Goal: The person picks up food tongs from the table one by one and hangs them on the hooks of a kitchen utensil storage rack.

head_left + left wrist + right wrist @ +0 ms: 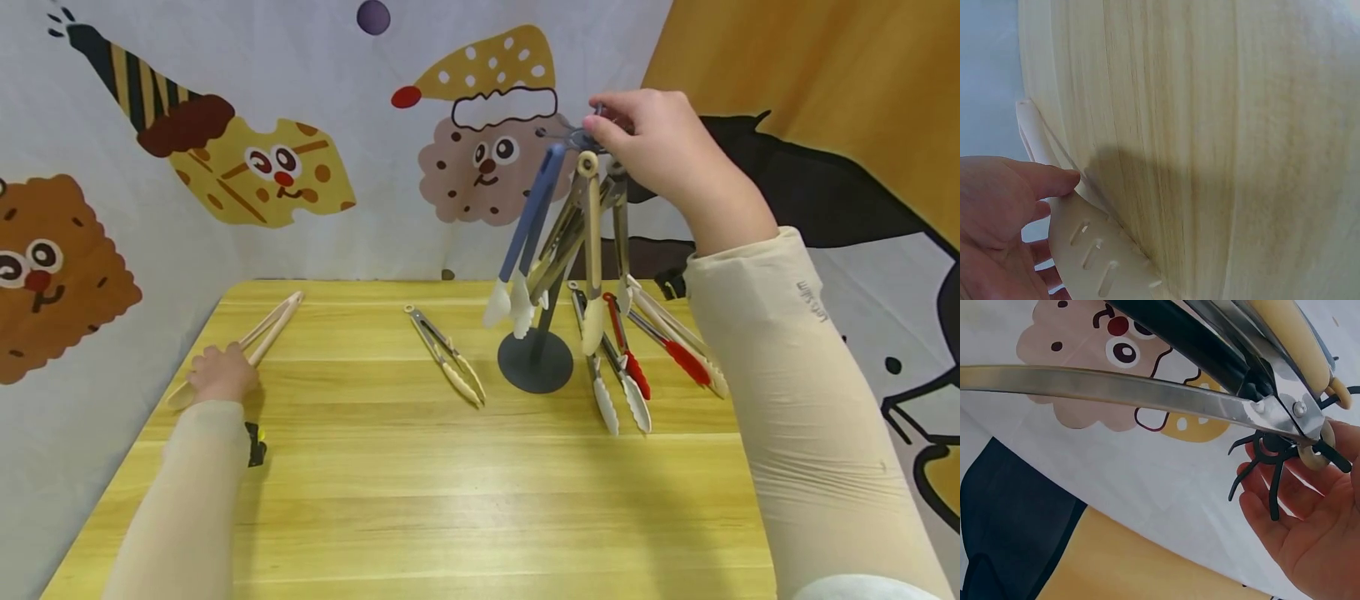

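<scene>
Cartoon-print cloth [300, 258] is covering the back and sides of the space (party-hat cheese and all, lol), and a light wood-grain table [450, 517] is filling most of the area below it. Hands now: the right hand [660, 137] is reaching up and loosely gripping the top of a dark rack [536, 371] w/ its fingers curled by the hooks. The left hand [222, 372] is pinching the beige tongs [1125, 256], thumb on top, fingers underneath, over at the table's left side. The rack is standing on a round base toward the back, right of center, w/ blue tongs [534, 208], cream-tipped tongs [592, 250] and some others hanging off it. Red-tipped tongs [684, 362] and white-tipped ones are lying to its right, and a single metal-and-cream pair [453, 379] is resting to its left. FYI the beige tongs are showing slots in a broad, scalloped-edge head.
</scene>
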{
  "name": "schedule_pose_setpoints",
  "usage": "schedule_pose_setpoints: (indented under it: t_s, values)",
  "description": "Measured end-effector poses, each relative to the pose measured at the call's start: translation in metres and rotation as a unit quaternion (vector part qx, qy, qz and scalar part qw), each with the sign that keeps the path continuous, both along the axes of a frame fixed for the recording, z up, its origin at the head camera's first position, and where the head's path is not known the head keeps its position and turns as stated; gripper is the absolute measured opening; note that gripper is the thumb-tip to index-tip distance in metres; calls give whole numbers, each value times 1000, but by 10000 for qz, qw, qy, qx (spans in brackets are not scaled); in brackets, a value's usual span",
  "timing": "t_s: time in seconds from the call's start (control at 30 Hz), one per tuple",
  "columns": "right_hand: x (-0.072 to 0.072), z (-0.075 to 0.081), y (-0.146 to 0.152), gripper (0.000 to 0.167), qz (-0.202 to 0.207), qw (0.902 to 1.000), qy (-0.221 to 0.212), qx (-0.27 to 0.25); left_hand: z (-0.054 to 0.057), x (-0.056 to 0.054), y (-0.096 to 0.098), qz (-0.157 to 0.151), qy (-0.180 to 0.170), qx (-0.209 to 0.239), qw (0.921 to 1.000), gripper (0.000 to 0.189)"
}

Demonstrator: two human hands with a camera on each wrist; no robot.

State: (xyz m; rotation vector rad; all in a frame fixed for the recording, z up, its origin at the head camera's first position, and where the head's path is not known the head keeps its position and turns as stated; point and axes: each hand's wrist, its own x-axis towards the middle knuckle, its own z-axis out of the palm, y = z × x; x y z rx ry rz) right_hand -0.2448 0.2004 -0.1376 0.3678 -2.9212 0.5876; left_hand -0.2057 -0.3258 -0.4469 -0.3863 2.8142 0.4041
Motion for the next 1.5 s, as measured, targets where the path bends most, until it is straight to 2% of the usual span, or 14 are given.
schedule_pose_setpoints:
  t_s: [0.27,0.5,0.73,1.03,1.1,1.37,1.5]
  values:
    - [0,-2,-2,57,248,9996,62,119,0,-1,-5,112,-217,-158,9996,40]
    - [-2,-3,3,56,273,9992,-55,-277,-2,-3,-7,172,-76,-164,9997,34]
    - [-8,-6,8,55,322,9973,-35,-653,1,0,-6,209,-57,-63,9997,32]
    - [-8,-5,11,54,310,9977,-88,-603,0,-5,-6,208,-160,93,9996,37]
    - [-8,-5,12,54,298,9978,-110,-576,2,-5,-2,192,-104,141,9997,39]
    - [-9,-5,12,54,243,9982,-114,-540,14,-10,17,126,581,485,9971,55]
    - [-10,-5,12,54,270,9982,-96,-528,16,-14,24,83,797,543,9953,59]
